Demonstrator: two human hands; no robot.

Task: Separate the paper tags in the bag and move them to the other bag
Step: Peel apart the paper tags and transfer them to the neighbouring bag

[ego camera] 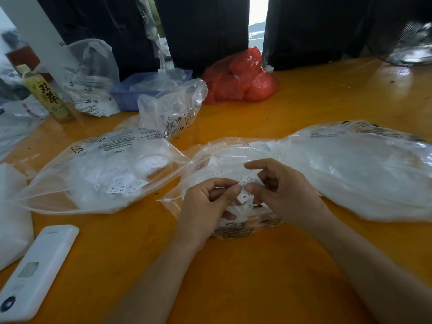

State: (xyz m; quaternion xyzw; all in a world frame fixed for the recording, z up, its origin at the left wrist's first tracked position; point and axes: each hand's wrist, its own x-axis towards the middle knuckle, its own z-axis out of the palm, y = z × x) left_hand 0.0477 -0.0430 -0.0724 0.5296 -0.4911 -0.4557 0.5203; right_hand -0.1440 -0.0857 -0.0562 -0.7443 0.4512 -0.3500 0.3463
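Together our hands work over the middle bag (224, 155): left hand (205, 206) and right hand (280, 195) each pinch the paper tags (245, 185) to pull them apart, the receiving bag (98, 169) lying just left.

Soft window backlight, glare on the orange table (304, 108), blurred wide-angle edges

A glossy orange table (233, 288) fronts dark curtains (201, 29), daylight showing through their gap (257, 17).
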